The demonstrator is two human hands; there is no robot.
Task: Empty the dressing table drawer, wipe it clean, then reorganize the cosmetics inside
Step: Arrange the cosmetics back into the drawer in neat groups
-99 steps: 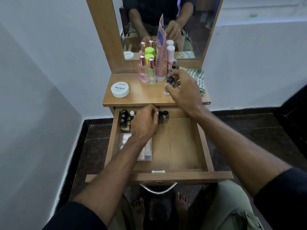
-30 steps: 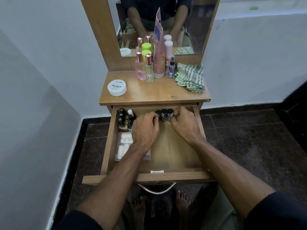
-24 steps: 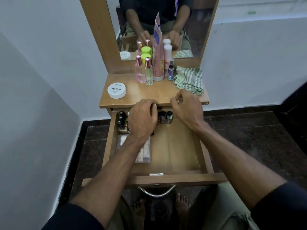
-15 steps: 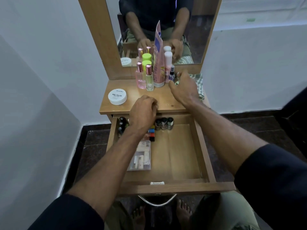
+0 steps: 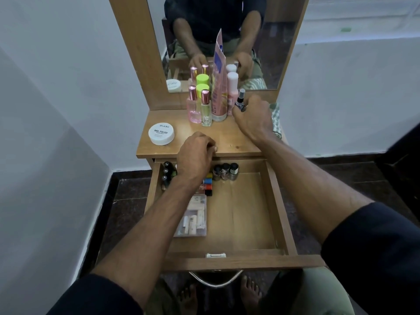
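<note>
right hand has left the open wooden drawer at 6 o'clock and now pinches the small dark spray bottle at 1 o'clock on the tabletop, next cosmetic to restock; left hand curled at the drawer's back, contents unclear.

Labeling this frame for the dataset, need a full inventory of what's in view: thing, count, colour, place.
drawer: 1, wood, pulled open
glitter jars: 3, dark caps, drawer back
dark bottles: 3 seen, black caps, drawer back left
small coloured bottles: several, blue, orange, red, beside left hand
clear case: 1, see-through, drawer left
nail polish remover tub: 1, white, tabletop left
perfume bottles: 2, pink and clear, rose caps, tabletop back
green-capped bottle: 1, behind perfumes
pink tube: 1, upright by mirror
pink bottle: 1, white cap, right of tube
spray bottle: 1, dark cap, at right fingers
striped cloth: 1, green-white, tabletop right
mirror: 1, wood frame
left hand: curled, at tabletop edge
right hand: around spray bottle
</note>
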